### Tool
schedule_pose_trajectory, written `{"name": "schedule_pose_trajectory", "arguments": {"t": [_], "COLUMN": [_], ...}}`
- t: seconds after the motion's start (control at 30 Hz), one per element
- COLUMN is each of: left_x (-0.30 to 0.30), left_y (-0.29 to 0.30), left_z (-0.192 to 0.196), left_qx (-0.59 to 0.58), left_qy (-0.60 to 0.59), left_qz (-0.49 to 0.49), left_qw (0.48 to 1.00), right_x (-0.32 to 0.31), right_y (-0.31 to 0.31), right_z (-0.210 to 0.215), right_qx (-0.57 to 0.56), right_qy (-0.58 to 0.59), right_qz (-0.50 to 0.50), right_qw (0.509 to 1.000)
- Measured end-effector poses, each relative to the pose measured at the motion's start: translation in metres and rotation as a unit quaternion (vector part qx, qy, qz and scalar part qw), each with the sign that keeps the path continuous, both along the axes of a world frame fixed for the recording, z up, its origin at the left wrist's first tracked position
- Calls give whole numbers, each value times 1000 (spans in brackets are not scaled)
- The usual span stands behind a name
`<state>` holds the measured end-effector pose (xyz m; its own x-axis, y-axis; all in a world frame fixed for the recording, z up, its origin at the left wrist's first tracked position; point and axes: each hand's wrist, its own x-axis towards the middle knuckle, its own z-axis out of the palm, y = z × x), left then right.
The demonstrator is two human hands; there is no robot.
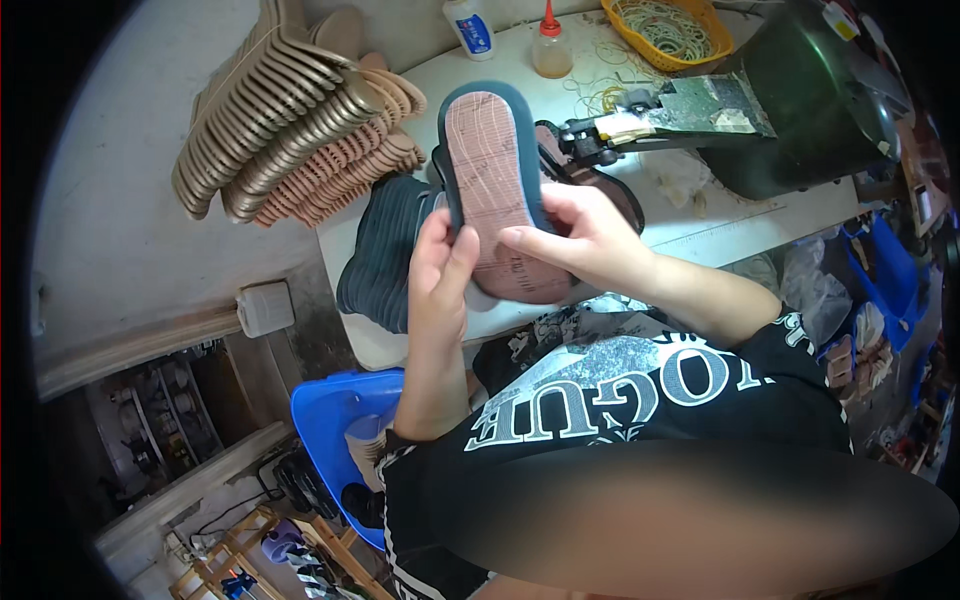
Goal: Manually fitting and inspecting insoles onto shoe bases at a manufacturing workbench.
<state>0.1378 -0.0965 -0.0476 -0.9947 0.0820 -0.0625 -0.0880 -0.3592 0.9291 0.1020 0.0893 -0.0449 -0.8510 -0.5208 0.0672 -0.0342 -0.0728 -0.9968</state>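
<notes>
Over the near side of the white table I hold a shoe sole, its pinkish patterned face toward me and a dark green border around most of it. My left hand grips its left edge, thumb on the face. At the right edge, my right hand has its thumb laid across the face and its fingers partly hidden behind. Just left of my left hand lies a row of dark soles pressed together. Behind the held sole, dark footwear with a pinkish insole shows partly.
A green machine with a metal arm stands at the right. Bundled beige soles rise at the far left. Farther back are a white bottle, a red-nozzled bottle and a yellow basket of bands. A blue bin sits below.
</notes>
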Motion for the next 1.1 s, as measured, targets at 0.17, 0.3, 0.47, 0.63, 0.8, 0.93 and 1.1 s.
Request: {"name": "schedule_pose_trajectory", "arguments": {"t": [0.17,0.3,0.47,0.63,0.8,0.93,1.1], "left_x": [-34,-50,-51,-52,-62,-95,-145], "left_y": [43,66,86,90,97,100,100], "left_z": [15,13,7,2,12,19,-25], "left_qx": [-9,120,22,-199,-168,-107,-338], "left_qy": [11,-24,64,157,106,40,156], "left_qz": [-62,-111,-118,3,3,54,49], "left_qw": [998,986,991,967,980,992,927], "right_x": [1,-2,-13,-26,-24,-14,-6], "right_y": [42,63,73,87,86,83,96], "right_z": [10,-16,-35,-4,-4,-8,-30], "right_qx": [-74,-262,-163,157,77,-30,-106], "right_qy": [-164,-278,-200,-71,-72,-128,-214], "right_qz": [139,149,144,88,44,-13,-47], "right_qw": [974,912,955,981,993,991,970]}}
